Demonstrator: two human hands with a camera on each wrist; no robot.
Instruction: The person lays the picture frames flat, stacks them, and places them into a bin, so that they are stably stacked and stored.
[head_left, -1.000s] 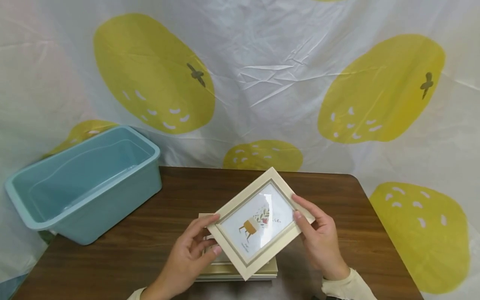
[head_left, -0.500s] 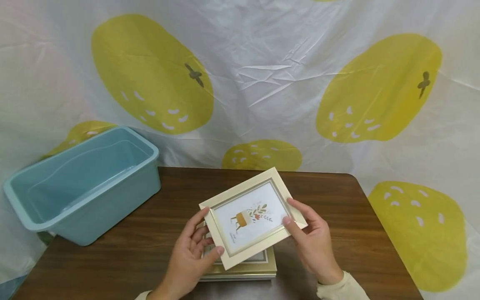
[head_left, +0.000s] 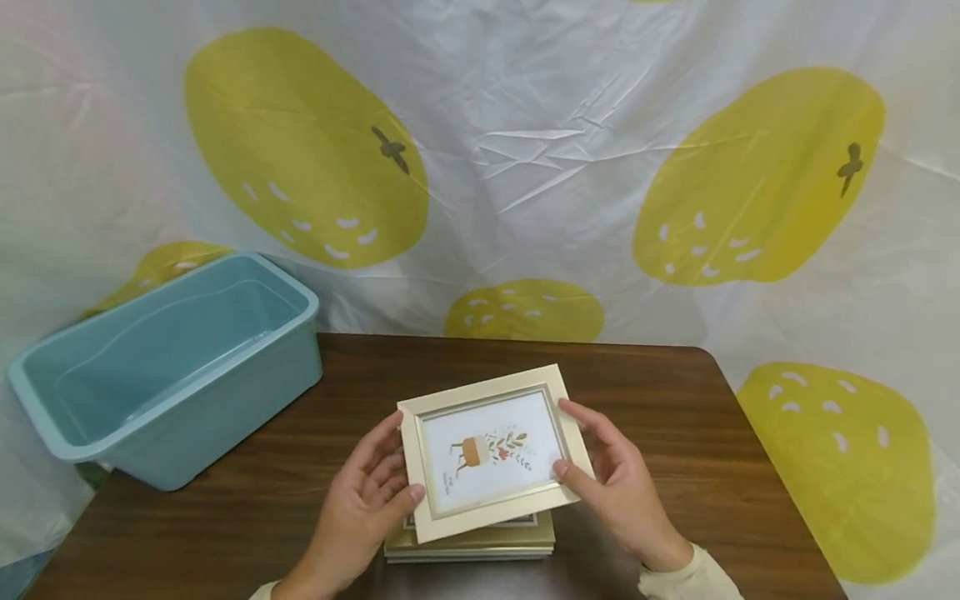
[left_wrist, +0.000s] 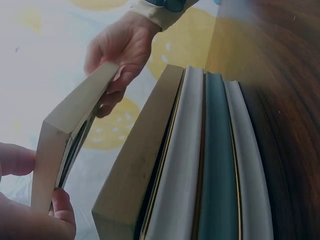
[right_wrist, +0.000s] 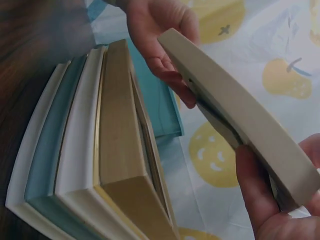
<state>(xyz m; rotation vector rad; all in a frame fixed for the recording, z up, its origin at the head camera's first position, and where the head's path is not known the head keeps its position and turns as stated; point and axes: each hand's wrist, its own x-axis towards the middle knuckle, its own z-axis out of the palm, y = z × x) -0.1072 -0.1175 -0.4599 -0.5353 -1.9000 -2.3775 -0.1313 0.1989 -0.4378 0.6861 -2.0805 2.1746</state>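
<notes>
A cream picture frame (head_left: 487, 523) is held above the table, its face with a plant print turned up toward the head camera. My left hand (head_left: 358, 497) grips its left edge, thumb on the front and fingers behind. At the opposite edge my right hand (head_left: 626, 487) pinches it between thumb and fingers. Directly beneath, and apart from it, lies a stack of frames (head_left: 472, 550), mostly covered in the head view. Both wrist views show the stack's layers: a gold frame (left_wrist: 137, 160) on top, then a white frame (left_wrist: 175, 165), a teal frame (left_wrist: 218, 160) and another white frame (left_wrist: 250, 165).
A light blue plastic tub (head_left: 225, 417) stands at the left of the dark wooden table (head_left: 360, 375), with nothing seen inside. Behind the table hangs a white cloth (head_left: 525, 208) printed with yellow fruit.
The held frame has turned from a steep diagonal to nearly level and come down a little toward the stack. Both hands have kept hold of it, shifting slightly left.
</notes>
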